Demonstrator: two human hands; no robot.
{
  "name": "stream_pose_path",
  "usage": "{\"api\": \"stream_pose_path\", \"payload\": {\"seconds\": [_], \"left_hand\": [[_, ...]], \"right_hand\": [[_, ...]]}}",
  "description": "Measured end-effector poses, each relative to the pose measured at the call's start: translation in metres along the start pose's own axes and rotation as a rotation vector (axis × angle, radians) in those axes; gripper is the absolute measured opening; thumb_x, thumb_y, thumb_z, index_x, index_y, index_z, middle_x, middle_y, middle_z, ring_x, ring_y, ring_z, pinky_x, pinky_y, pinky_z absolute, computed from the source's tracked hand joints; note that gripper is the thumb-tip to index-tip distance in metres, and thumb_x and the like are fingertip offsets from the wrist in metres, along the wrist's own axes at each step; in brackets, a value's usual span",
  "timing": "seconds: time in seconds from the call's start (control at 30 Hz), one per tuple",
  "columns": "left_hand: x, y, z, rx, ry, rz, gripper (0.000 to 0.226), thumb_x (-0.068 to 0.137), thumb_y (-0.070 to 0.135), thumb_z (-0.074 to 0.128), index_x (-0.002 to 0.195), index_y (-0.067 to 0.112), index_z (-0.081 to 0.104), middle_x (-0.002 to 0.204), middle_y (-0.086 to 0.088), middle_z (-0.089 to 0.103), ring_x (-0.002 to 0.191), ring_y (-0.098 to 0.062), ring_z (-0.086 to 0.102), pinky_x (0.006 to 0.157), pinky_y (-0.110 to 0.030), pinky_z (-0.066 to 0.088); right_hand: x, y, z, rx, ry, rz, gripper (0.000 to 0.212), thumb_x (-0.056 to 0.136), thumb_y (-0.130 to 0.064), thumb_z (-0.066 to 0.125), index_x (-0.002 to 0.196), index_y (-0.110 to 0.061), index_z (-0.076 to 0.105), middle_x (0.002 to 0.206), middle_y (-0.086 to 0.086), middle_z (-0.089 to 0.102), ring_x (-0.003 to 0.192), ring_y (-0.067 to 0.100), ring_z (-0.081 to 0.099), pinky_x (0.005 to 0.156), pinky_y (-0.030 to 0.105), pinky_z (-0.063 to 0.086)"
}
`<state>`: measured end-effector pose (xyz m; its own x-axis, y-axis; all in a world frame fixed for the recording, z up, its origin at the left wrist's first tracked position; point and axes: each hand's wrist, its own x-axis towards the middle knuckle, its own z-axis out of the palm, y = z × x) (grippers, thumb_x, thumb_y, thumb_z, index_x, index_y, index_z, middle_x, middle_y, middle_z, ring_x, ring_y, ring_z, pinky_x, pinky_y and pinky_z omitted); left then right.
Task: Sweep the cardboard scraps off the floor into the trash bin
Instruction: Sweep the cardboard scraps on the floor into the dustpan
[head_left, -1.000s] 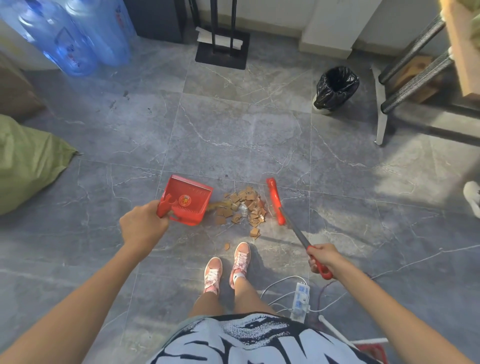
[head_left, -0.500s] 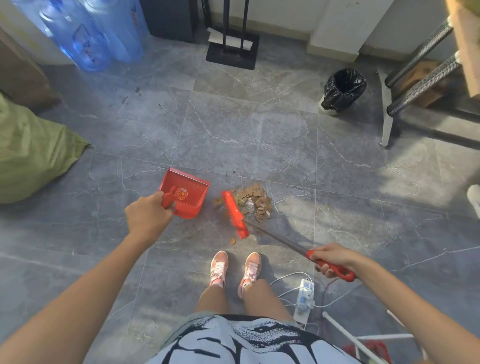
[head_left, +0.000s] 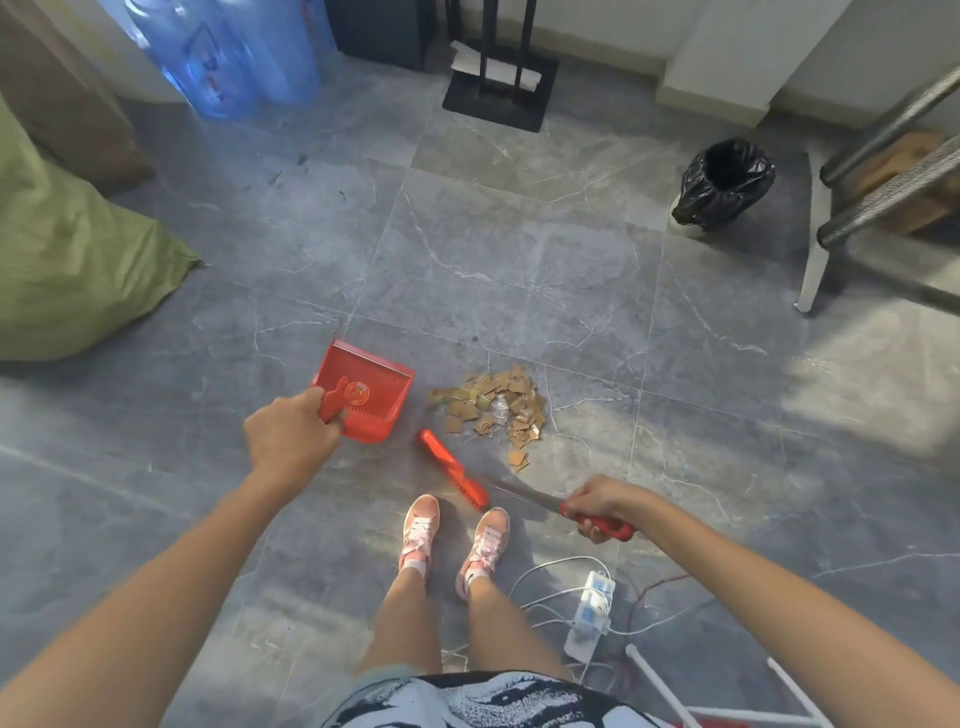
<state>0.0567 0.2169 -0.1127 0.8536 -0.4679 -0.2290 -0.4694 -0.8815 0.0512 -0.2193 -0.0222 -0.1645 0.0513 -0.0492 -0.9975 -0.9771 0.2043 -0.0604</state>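
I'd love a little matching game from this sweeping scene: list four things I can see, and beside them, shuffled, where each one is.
Things:
1. dustpan
2. brush
3. cardboard scraps
4. trash bin

Places:
A. heaped on the floor between the dustpan and the bin's side of the room
B. held by the right hand
C. far right, near the metal frame legs
D. held by the left hand

Pairs: 1-D, 2-B, 3-A, 4-C

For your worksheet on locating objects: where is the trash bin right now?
In the head view, the trash bin stands at the upper right on the floor, beside the metal table leg, well beyond the cardboard scraps.
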Motion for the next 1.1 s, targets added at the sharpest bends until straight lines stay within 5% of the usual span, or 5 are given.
{"api": "stream_pose_path", "payload": {"seconds": [0.7,0.9,1.1], "left_hand": [[0.013,0.032,-0.004,-0.002,0.02,-0.053,0.029,0.081,0.043,0.062,0.071,0.015,0.064,0.068,-0.014,0.069,0.069,-0.037,0.066,0.058,-0.031,0.043],[0.041,0.041,-0.005,-0.028,0.006,0.0,0.029,0.081,0.043,0.062,0.071,0.016,0.064,0.068,-0.014,0.068,0.069,-0.038,0.066,0.057,-0.03,0.039],[0.076,0.045,-0.013,-0.015,-0.01,0.083,0.028,0.078,0.042,0.066,0.075,0.015,0.066,0.069,-0.014,0.069,0.07,-0.038,0.066,0.056,-0.03,0.037]], "right_hand": [[-0.011,-0.042,-0.115,-0.13,0.183,-0.059,0.01,0.094,-0.001,0.048,0.1,0.001,0.056,0.045,0.006,0.044,0.024,0.011,0.038,0.033,0.014,0.037],[-0.033,-0.065,-0.12,-0.149,0.258,-0.095,0.008,0.095,-0.001,0.045,0.095,-0.001,0.054,0.028,0.0,0.04,0.018,0.01,0.037,0.031,0.007,0.031],[-0.049,-0.089,-0.126,-0.143,0.264,-0.13,0.015,0.094,0.001,0.045,0.102,0.002,0.057,0.048,0.008,0.043,0.02,0.01,0.038,0.031,0.008,0.029]]}}
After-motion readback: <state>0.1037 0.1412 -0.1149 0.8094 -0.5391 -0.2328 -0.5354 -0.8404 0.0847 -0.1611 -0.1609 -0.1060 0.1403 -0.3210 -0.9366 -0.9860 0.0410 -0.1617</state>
